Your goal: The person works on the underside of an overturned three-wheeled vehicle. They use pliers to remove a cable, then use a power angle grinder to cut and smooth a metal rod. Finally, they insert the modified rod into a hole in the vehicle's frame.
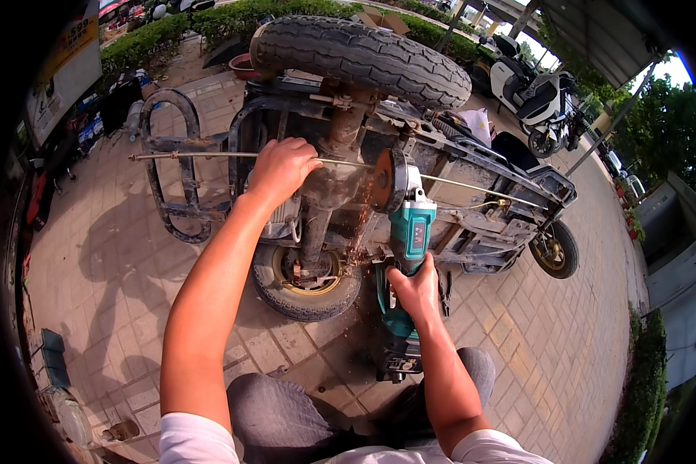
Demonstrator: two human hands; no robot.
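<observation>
Head view, grinder in hand, disc edge at rod, broad paving

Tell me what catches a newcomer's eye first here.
Probably the teal-and-black angle grinder in the right hand, centre, with orange sparks falling and its round disc at the thin pale metal rod the left hand grips. Next, the big black treaded rubber tyre at the top, on a grimy metal vehicle frame apparently tipped sideways.

The vehicle lies on the paving mid-frame; a rod crosses before it, the angle grinder just right of centre; behind, a scooter stands upper right.
</observation>
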